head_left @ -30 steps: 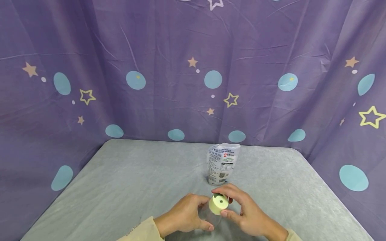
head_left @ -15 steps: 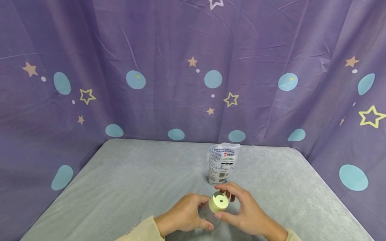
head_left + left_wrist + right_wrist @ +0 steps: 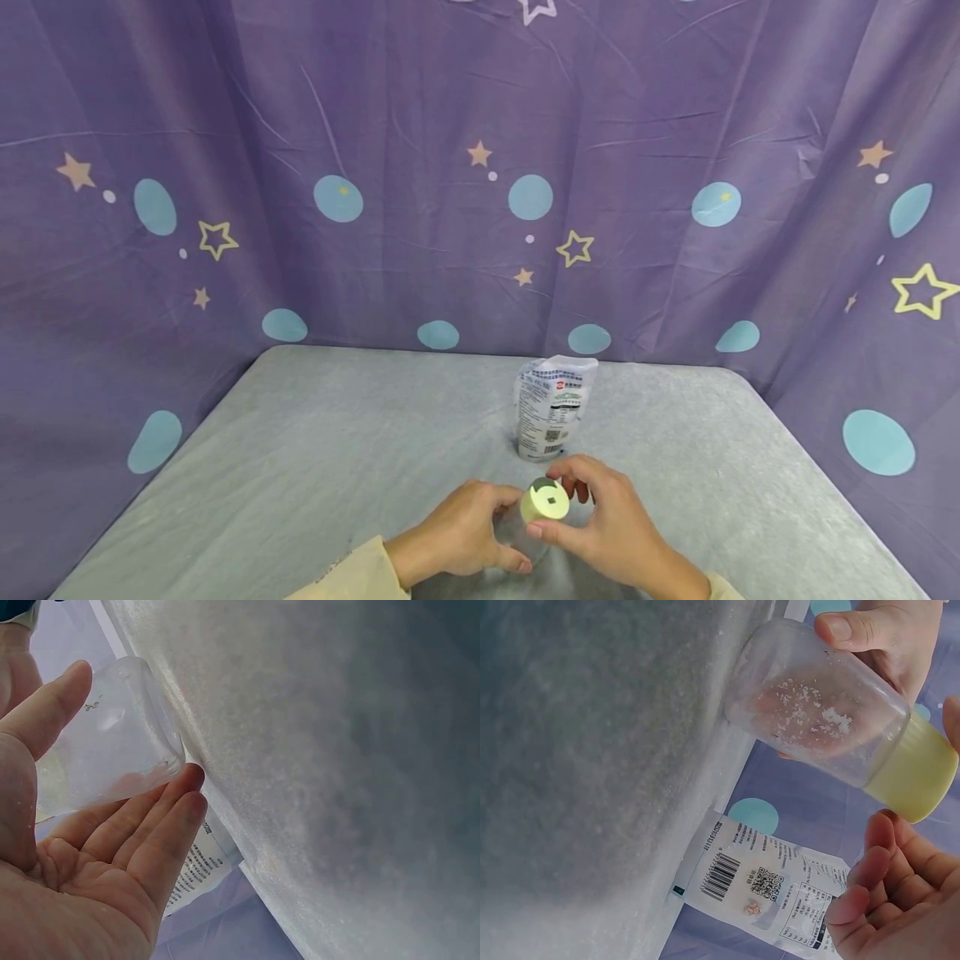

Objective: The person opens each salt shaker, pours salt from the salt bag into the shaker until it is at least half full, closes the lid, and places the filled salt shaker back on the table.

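A clear bottle point(image 3: 829, 709) with a pale yellow cap point(image 3: 545, 502) stands near the front of the table. White flecks show in its body in the right wrist view. My left hand point(image 3: 461, 529) holds the bottle's body, thumb on the near side and fingers on the far side. At the cap is my right hand point(image 3: 611, 521), its thumb against the near edge and its curled index finger by the far edge. A dark opening shows on the cap's far side. In the left wrist view the bottle's base point(image 3: 154, 712) shows between thumb and fingers.
Behind the hands a white printed pouch point(image 3: 551, 408) stands upright, with a barcode and a QR code on it. A pale grey cloth covers the table point(image 3: 360, 417). Purple curtains point(image 3: 435, 275) with stars and blue spots enclose the back and both sides.
My right thumb has slid left along the cap's near edge while the index finger has moved right on the far side, uncovering the cap's dark opening. My left hand stays put.
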`<state>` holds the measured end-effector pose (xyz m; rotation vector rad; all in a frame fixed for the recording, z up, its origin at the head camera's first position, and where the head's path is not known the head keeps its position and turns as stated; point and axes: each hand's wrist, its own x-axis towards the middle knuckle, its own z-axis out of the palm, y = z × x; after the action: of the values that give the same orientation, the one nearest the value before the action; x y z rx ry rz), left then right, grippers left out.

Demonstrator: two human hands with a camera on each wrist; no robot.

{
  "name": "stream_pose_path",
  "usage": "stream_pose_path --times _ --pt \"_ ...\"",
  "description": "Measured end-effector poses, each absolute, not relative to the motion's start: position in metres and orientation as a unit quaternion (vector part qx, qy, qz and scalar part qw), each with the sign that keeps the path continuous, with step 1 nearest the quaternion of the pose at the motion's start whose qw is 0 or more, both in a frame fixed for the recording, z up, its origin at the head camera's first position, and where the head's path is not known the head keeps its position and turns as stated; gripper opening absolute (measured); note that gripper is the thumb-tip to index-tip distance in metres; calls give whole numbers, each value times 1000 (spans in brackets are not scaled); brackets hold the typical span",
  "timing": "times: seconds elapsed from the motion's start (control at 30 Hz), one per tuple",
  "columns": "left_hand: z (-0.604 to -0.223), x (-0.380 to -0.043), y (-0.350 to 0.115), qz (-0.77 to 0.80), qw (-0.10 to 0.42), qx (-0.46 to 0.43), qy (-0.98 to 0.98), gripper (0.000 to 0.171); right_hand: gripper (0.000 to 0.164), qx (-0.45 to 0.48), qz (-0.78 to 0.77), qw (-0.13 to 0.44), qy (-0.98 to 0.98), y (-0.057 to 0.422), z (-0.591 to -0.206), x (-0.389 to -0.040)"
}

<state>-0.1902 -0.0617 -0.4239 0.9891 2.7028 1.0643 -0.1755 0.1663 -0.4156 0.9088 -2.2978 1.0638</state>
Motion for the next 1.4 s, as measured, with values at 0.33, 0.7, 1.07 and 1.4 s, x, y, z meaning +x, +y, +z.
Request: stream_pose_path --times 0.33,0.7,1.07,1.4 --pt "-424 -190 -62 353 42 320 878 45 37 338 405 198 -826 167 -416 -176" --pt "-424 -190 -62 354 40 323 877 45 35 366 401 199 -816 168 -416 -178" --pt "-422 -189 -61 342 43 317 883 42 37 387 389 184 -815 170 -415 -177" --pt "-421 -190 -62 343 52 313 884 40 53 414 395 144 -807 173 -413 -177"
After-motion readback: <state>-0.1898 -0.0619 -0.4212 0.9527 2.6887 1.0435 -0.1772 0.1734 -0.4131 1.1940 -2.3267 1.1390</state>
